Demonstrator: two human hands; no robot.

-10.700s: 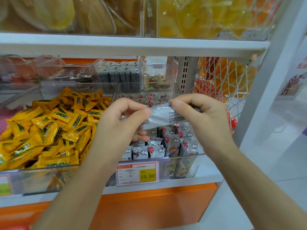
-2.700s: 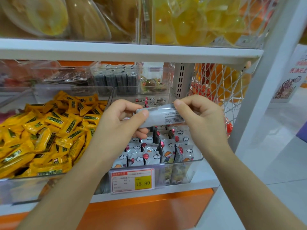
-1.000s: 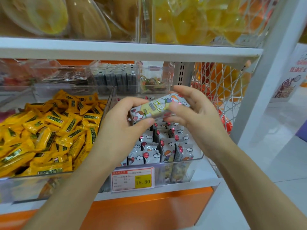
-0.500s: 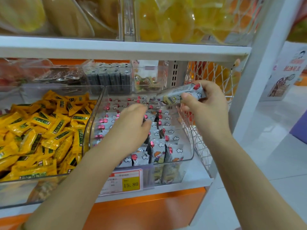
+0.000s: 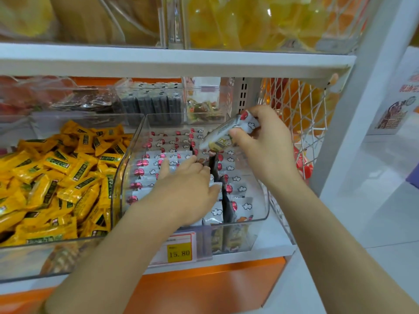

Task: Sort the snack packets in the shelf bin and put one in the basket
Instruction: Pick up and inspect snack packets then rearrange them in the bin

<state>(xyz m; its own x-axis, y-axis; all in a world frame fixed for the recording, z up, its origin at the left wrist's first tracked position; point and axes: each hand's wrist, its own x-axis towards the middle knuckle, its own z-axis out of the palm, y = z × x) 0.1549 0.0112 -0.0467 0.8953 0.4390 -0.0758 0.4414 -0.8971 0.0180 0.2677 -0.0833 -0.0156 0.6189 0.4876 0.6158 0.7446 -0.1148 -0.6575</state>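
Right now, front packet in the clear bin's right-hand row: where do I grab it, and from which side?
Pinch the front packet by its top end, near the red mark, coming down from above. It stands on end, tight against the packets behind it, with the bin's clear front wall just ahead, so only the top looks free.

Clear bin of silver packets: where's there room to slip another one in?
One dark slot runs between the left rows under the left hand and the right column. Those rows are packed tight; the yellow packets alongside are heaped full.
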